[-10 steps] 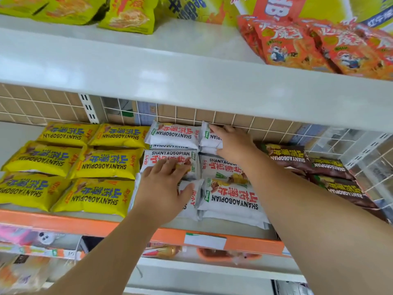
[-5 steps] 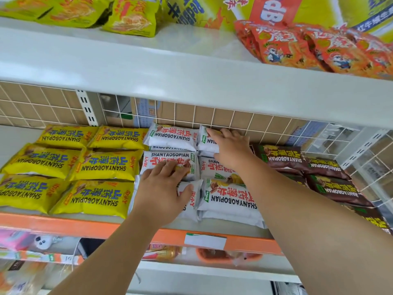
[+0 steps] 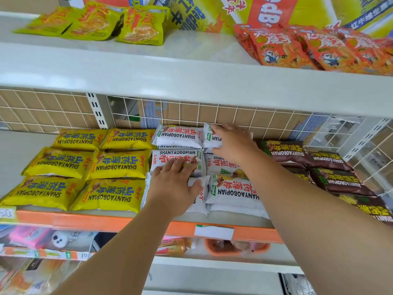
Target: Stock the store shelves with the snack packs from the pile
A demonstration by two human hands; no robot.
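White snack packs lie in two columns in the middle of the orange-edged shelf (image 3: pixel 85 220). My left hand (image 3: pixel 172 186) lies flat on the front-left white pack (image 3: pixel 201 194), with its fingertips reaching the white pack behind it (image 3: pixel 176 154). My right hand (image 3: pixel 231 141) rests with fingers stretched over the back-right white pack (image 3: pixel 210 138), close to the wire grid. The back-left white pack (image 3: pixel 178 136) and the front-right one (image 3: pixel 234 192) lie untouched. My right forearm covers part of the right column.
Yellow packs (image 3: pixel 119 165) fill the shelf's left side and brown packs (image 3: pixel 340 179) its right. A wire grid (image 3: pixel 212 113) closes the back and right side. The white upper shelf (image 3: pixel 191 77) hangs low overhead, carrying green-yellow and orange bags (image 3: pixel 276 47).
Both hands stay on the same white packs. Only my view has shifted a little.
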